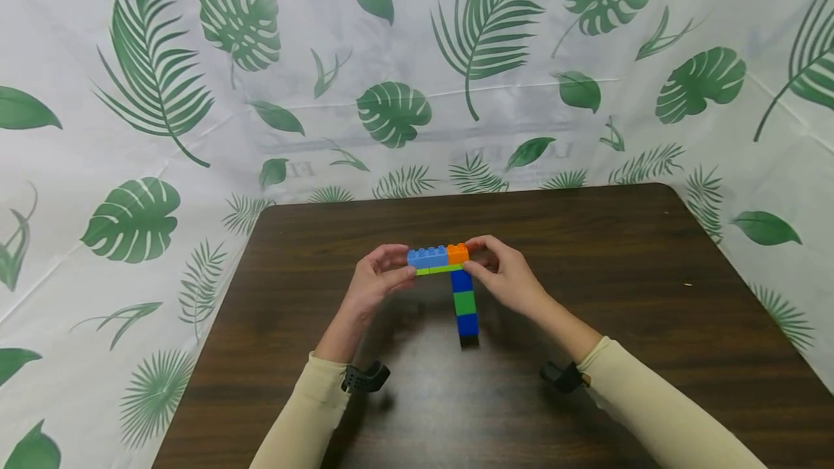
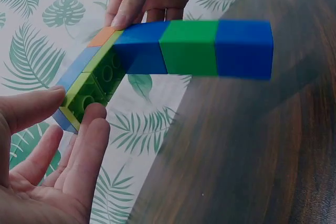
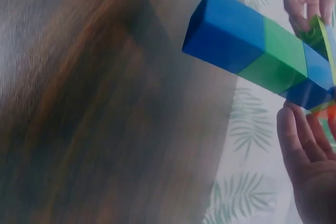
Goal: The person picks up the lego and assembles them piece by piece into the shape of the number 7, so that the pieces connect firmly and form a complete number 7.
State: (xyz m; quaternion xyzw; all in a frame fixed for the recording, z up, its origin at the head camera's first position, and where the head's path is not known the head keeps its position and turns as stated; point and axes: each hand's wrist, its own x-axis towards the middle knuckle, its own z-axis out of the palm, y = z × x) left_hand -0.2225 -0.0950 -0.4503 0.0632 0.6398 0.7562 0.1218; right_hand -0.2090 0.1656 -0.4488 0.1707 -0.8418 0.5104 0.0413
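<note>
Both hands hold one structure of toy building bricks. Its top row has a light blue brick (image 1: 427, 258) and an orange brick (image 1: 457, 254), both sitting on thin lime green bricks (image 2: 98, 62). From the orange end a column goes down: blue, a green brick (image 1: 465, 303), then another blue brick (image 1: 467, 325). My left hand (image 1: 373, 282) pinches the free light blue end, thumb on the side and fingertips at the hollow underside. On the orange end, my right hand (image 1: 510, 279) grips with thumb and fingers, beside the column's top.
A dark brown wooden table (image 1: 313, 237) spreads beneath the hands. Behind it hangs a white sheet with green leaf prints (image 1: 394, 114). A tiny pale speck (image 1: 688, 284) lies on the right of the table. Each wrist wears a black camera strap (image 1: 366, 378).
</note>
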